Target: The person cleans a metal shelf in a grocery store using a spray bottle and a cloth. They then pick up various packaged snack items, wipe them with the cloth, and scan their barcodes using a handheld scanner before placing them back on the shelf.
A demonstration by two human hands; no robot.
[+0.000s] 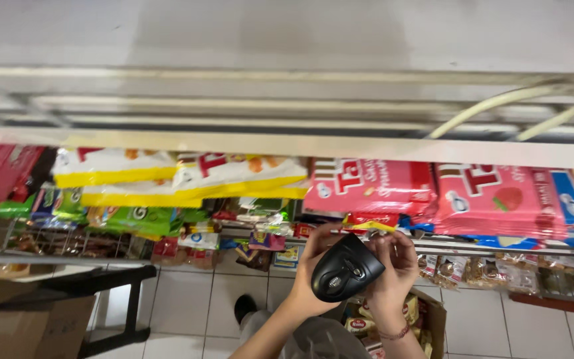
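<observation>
A black handheld scanner (345, 271) sits between both hands at the bottom centre of the head view. My left hand (313, 272) wraps its lower side from the left. My right hand (396, 266) closes on its upper right end, a thin bracelet on that wrist. Just above the hands lies a small red and yellow snack pack (370, 223) on the shelf edge. Pink biscuit packs (373, 186) fill the shelf behind it.
A white wire shelf (287, 139) spans the view above. White and yellow snack bags (187, 174) and green packs (137, 218) lie left. A black stool (111, 292) and cardboard boxes (28, 326) stand lower left. An open carton of goods (426, 319) sits below my hands on white floor tiles.
</observation>
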